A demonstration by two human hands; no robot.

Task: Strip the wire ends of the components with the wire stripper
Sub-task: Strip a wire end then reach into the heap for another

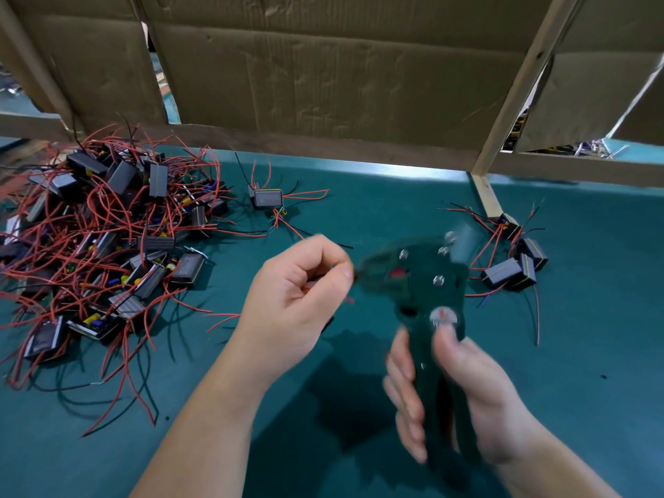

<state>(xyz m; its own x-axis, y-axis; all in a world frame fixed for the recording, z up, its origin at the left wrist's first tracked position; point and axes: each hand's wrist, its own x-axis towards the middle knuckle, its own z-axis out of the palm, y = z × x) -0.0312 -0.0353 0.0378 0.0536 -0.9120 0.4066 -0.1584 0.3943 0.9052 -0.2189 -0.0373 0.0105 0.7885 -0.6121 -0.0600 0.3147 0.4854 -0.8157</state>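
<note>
Head view: fingers (pixel 325 251) of the left hand (pixel 298 300) are curled, thumb and forefinger pinching thin wires (pixel 347 300) just short of the blurred head of the wire stripper (pixel 427 282) at its 3 o'clock. The right hand (pixel 463 393) grips both handles, fingers wrapped round. On the green table (pixel 593 336), a pile of wired components (pixel 100 231) lies at 9 o'clock, a lone component (pixel 267 197) at 12, a small cluster (pixel 513 267) at 3

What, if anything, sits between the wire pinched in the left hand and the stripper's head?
Nothing visible. The left hand pinches the wire right at the head of the wire stripper, which the right hand grips; blur hides the exact contact.
</note>
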